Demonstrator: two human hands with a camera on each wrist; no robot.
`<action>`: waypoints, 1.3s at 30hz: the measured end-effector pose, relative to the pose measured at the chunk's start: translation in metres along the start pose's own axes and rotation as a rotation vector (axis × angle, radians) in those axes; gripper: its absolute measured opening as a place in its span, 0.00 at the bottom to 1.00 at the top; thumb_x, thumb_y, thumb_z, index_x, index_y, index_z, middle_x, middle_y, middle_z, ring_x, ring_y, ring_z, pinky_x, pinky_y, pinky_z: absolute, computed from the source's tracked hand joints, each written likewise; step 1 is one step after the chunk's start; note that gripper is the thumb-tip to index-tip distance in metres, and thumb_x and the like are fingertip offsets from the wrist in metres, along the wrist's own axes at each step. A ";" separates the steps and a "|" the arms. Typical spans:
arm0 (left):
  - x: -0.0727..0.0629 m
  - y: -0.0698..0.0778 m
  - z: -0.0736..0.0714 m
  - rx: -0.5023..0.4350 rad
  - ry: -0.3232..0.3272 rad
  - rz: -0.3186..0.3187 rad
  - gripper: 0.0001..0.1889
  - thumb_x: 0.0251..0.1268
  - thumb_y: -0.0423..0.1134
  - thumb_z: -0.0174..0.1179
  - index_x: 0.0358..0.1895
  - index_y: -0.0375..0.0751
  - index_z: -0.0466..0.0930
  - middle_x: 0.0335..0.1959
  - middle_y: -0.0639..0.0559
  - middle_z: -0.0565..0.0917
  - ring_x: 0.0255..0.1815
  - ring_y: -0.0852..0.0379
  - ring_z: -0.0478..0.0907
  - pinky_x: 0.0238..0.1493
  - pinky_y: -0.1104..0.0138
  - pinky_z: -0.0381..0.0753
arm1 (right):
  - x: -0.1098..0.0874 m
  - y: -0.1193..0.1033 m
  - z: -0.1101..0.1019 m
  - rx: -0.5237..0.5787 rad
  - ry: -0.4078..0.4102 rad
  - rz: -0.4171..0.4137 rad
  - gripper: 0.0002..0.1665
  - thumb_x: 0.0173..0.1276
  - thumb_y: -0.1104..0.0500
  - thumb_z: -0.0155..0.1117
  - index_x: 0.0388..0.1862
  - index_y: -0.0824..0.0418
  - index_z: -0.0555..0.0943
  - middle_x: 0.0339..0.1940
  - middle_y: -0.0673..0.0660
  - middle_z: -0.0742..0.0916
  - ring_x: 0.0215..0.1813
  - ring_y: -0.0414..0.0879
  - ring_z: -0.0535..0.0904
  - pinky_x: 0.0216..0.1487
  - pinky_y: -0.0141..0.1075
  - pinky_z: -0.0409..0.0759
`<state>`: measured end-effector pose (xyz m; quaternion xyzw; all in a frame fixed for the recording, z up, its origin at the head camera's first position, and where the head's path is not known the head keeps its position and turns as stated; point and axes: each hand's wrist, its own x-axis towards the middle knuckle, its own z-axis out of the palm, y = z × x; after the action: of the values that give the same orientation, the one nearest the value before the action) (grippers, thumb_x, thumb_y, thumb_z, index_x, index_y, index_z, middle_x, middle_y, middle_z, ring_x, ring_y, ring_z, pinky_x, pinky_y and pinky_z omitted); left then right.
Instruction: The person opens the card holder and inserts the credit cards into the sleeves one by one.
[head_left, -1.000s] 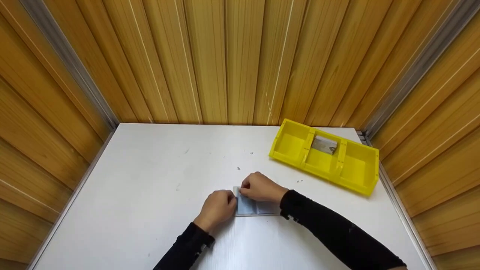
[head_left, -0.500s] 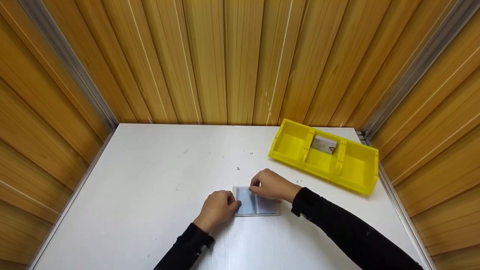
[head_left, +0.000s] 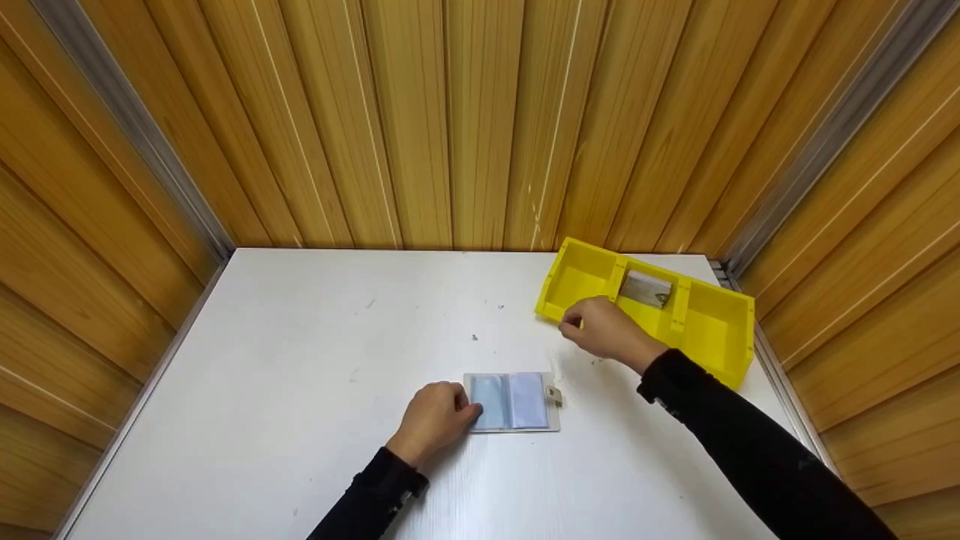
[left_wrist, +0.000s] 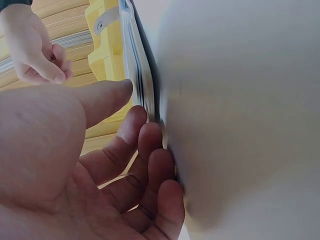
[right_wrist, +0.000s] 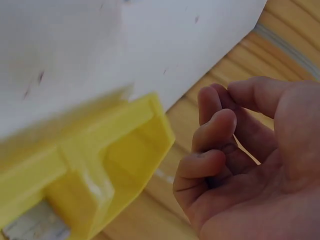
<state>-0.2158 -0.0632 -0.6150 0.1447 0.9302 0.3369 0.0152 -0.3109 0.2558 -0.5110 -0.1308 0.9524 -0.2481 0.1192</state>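
A small card holder point(head_left: 527, 401) lies spread open on the white table in the head view, with bluish clear sleeves and a snap tab point(head_left: 553, 395) sticking out at its right. My left hand point(head_left: 435, 420) pinches its left edge, thumb on top. From the left wrist, the thumb presses the layered pages point(left_wrist: 137, 65) against the fingertips. My right hand point(head_left: 609, 330) is over the near-left part of a yellow tray point(head_left: 681, 304). Its fingers are loosely curled with nothing between them, as the right wrist view shows. A stack of cards point(head_left: 646, 289) leans in the tray's middle compartment.
The yellow tray has three compartments and stands at the table's back right corner. Wood-panelled walls point(head_left: 480, 127) rise behind and on both sides of the white table point(head_left: 315, 337). Small dark marks dot the tabletop.
My right hand has left the card holder and moved right and away, up to the tray. The holder's right page and snap tab now show. The left hand has stayed at the left edge.
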 end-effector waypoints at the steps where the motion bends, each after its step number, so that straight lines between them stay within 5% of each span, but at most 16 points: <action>1: 0.000 0.000 0.000 0.003 0.001 -0.001 0.17 0.69 0.44 0.73 0.23 0.49 0.79 0.22 0.62 0.73 0.28 0.62 0.69 0.34 0.67 0.71 | 0.000 0.005 -0.006 -0.012 0.023 -0.001 0.13 0.82 0.54 0.66 0.48 0.59 0.93 0.36 0.55 0.89 0.36 0.46 0.81 0.40 0.37 0.79; 10: 0.001 -0.001 0.000 0.009 0.002 -0.002 0.17 0.69 0.45 0.73 0.23 0.49 0.80 0.22 0.61 0.76 0.28 0.62 0.70 0.35 0.66 0.73 | -0.005 0.052 -0.052 -0.065 0.099 0.121 0.19 0.83 0.54 0.64 0.59 0.65 0.90 0.46 0.60 0.90 0.42 0.51 0.81 0.46 0.40 0.82; 14: 0.001 -0.002 0.000 0.009 -0.005 -0.007 0.16 0.69 0.45 0.74 0.23 0.49 0.81 0.22 0.60 0.77 0.27 0.62 0.70 0.34 0.66 0.73 | -0.004 0.072 -0.064 -0.048 0.107 0.176 0.16 0.83 0.55 0.63 0.55 0.65 0.90 0.40 0.61 0.85 0.41 0.53 0.79 0.43 0.41 0.78; 21: 0.001 -0.002 0.000 0.006 -0.009 -0.005 0.17 0.69 0.44 0.74 0.22 0.49 0.81 0.22 0.61 0.76 0.27 0.62 0.70 0.34 0.66 0.73 | -0.001 0.107 -0.080 -0.085 0.132 0.205 0.19 0.82 0.55 0.64 0.57 0.67 0.90 0.51 0.67 0.91 0.43 0.54 0.84 0.46 0.44 0.85; 26: 0.000 -0.003 0.001 0.001 -0.017 -0.007 0.17 0.70 0.44 0.74 0.21 0.49 0.81 0.21 0.61 0.76 0.27 0.63 0.70 0.34 0.67 0.72 | 0.001 0.128 -0.084 -0.122 0.167 0.213 0.17 0.81 0.57 0.63 0.51 0.69 0.90 0.44 0.67 0.92 0.38 0.53 0.84 0.40 0.43 0.82; 39: 0.001 -0.002 0.000 0.002 -0.015 -0.015 0.19 0.71 0.45 0.74 0.21 0.50 0.78 0.21 0.61 0.75 0.27 0.62 0.70 0.34 0.66 0.72 | 0.014 0.151 -0.075 -0.262 0.204 0.220 0.15 0.79 0.60 0.68 0.46 0.74 0.89 0.41 0.70 0.91 0.38 0.58 0.82 0.47 0.55 0.84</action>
<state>-0.2171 -0.0639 -0.6161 0.1401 0.9315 0.3348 0.0248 -0.3747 0.4115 -0.5256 -0.0147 0.9923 -0.1194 0.0305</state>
